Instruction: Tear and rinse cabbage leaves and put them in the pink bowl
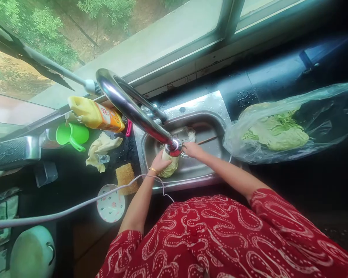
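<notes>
while both hands (175,156) reach under the faucet (133,108), the left grips cabbage (169,168).

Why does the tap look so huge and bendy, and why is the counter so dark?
Head view: the wide lens bulges the close tap and curves the window frame; daylight glints on the tap and sink, while the black counter stays dim.

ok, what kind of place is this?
Most likely a home kitchen, at a window: a steel sink with a tap, a dish-soap bottle beside it, and both hands washing a cabbage in the basin.
</notes>
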Demonstrator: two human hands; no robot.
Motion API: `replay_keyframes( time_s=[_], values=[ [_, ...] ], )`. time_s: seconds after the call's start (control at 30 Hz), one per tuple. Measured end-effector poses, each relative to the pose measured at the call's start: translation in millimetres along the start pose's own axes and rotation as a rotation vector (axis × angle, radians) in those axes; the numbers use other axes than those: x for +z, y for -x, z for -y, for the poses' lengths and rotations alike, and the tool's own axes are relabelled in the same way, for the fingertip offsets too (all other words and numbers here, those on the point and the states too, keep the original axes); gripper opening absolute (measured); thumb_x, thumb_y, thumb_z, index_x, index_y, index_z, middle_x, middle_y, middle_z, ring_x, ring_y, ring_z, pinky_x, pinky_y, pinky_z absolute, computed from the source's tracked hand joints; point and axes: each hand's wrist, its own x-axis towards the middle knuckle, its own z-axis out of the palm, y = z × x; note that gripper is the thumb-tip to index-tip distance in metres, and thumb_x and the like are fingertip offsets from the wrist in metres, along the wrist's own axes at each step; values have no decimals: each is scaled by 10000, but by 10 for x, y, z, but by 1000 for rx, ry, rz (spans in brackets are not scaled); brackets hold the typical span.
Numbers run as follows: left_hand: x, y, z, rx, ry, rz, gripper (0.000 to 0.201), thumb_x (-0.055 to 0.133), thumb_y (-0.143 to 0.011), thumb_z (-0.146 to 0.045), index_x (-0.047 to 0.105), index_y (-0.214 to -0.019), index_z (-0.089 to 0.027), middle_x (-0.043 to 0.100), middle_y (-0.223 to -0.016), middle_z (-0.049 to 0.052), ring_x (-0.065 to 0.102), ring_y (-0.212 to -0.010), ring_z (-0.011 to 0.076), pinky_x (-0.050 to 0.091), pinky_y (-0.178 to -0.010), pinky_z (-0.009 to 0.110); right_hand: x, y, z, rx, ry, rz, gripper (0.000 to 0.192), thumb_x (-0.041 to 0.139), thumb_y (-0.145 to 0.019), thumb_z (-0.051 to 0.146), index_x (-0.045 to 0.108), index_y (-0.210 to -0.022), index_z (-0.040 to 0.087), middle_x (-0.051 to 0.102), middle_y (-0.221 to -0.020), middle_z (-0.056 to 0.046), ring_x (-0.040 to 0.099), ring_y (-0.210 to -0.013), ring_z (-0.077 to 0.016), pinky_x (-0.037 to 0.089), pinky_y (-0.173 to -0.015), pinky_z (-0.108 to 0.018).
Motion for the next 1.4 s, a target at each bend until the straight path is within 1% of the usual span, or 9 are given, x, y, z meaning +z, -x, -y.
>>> replay_keyframes(
  time_s=[0.17,0.3,0.63,0.8,0.87,0.97,1.1,1.27,1.4],
  values=[
    [61,208,150,52,146,-94,814,742,-661,-363,471,-1402,-160,606,-1322,135,577,-1203,299,440,-1049,427,-309,700,-349,55,69,-187,408,355,-941,238,548,-1294,167,692,-1064,-133,657,-923,-269,461,-778,-325],
    [-14,359,83,89,287,-140,896,757,-636,-448,444,-1412,-130,622,-1273,154,595,-1165,321,467,-1012,447,-435,973,-351,125,60,-379,536,311,-941,218,379,-1460,104,637,-1114,-180,629,-955,-275,466,-806,-340],
    [-63,652,-244,297,380,-219,1006,781,-589,-591,417,-1421,-158,588,-1309,149,574,-1191,345,443,-1049,478,-799,-143,-465,337,93,-618,584,391,-904,174,318,-1455,-5,525,-1129,-290,566,-993,-307,408,-868,-443],
    [56,698,-266,295,435,-226,1044,779,-575,-601,397,-1440,-157,547,-1370,163,528,-1259,358,403,-1094,483,-767,-76,-456,262,27,-670,527,438,-896,226,433,-1390,40,492,-1230,-282,488,-1109,-338,367,-922,-468],
    [133,669,-254,273,497,-245,1044,775,-588,-589,378,-1451,-157,543,-1377,164,534,-1255,348,414,-1088,469,-614,174,-342,93,-99,-641,433,402,-931,286,541,-1289,85,528,-1232,-231,483,-1134,-317,371,-958,-452],
    [266,597,-271,229,616,-267,1018,738,-632,-609,354,-1457,-153,562,-1352,172,572,-1204,331,458,-1038,458,-248,571,-149,-184,-489,-382,407,364,-957,378,630,-1157,144,627,-1118,-136,570,-1041,-236,446,-936,-366],
    [431,551,-384,223,665,-223,988,698,-678,-644,339,-1465,-165,560,-1357,175,579,-1197,323,473,-1021,454,123,801,-20,-214,-815,-249,617,616,-806,444,521,-1336,143,573,-1299,-147,557,-1168,-254,467,-979,-375],
    [504,591,-496,423,520,-215,921,722,-731,-538,315,-1478,-184,476,-1440,173,478,-1322,329,372,-1126,468,99,765,-54,-284,-1008,-144,919,762,-653,398,366,-1442,142,526,-1389,-149,503,-1277,-275,386,-1092,-404],
    [445,623,-507,523,422,-232,944,748,-718,-504,283,-1476,-185,491,-1411,176,495,-1304,331,366,-1122,495,7,839,-116,-220,-867,-214,948,806,-589,377,404,-1403,102,516,-1377,-187,499,-1269,-310,385,-1086,-434]
  ],
)
